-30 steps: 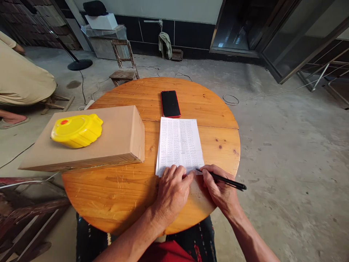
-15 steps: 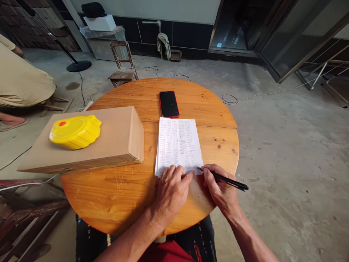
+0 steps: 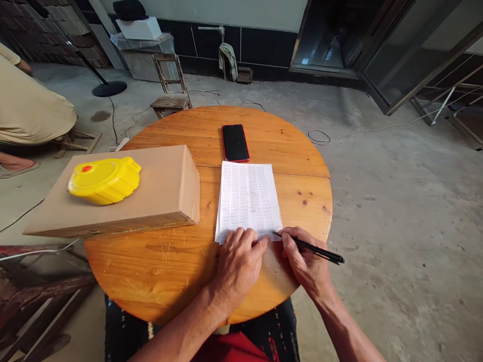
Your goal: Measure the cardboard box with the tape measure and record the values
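On the round wooden table lies a small stack of white paper, filled with columns of handwritten marks. My left hand rests on its lower edge, fingers bent but apart and thumb reaching right, gripping nothing. A black pen is held between the thumb and fingers of my right hand. Its tip meets the sheet near the lower right corner. Just beyond the paper's top edge is a phone with a dark screen and red case.
A cardboard box with a yellow tape measure on top takes up the table's left side. Behind the table stands a small wooden chair. A seated person is at far left, near a black stand base.
The view has shifted very slightly. Both hands, the pen and the paper keep almost the same places.
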Available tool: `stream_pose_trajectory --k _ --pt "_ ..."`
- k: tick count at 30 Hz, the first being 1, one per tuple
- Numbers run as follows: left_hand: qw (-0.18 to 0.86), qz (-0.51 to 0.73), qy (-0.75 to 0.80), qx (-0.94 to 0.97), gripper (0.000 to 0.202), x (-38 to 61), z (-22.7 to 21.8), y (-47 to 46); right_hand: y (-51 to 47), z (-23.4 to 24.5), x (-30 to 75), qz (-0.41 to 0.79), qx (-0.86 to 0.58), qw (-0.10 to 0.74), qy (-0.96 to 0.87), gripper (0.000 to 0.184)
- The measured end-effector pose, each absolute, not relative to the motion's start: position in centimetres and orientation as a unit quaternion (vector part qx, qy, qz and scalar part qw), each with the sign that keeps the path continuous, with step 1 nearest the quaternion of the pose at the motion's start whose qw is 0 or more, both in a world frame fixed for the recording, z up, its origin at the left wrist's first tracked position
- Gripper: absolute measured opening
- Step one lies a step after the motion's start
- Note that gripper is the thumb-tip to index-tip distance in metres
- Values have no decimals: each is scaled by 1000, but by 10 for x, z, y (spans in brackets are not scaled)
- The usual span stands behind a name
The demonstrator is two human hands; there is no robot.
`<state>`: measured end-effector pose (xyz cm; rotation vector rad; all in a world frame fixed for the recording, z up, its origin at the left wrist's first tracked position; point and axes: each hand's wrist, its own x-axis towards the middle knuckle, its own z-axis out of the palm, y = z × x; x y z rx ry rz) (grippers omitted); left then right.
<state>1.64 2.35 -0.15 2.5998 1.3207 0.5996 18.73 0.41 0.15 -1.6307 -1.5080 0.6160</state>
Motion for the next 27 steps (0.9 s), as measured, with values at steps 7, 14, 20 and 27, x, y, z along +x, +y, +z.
stream_pose_trajectory --k 7,14,20,27 --pt "80 212 439 869 32 17 -2 24 3 2 188 238 -646 411 -597 19" --pt "88 211 441 868 35 16 -2 24 2 1 188 255 -647 442 -566 19" --pt "90 210 441 868 36 17 -2 25 3 -1 188 266 -647 441 -563 19" --pt "90 202 444 868 33 16 -1 24 3 0 188 239 -654 423 -580 19"
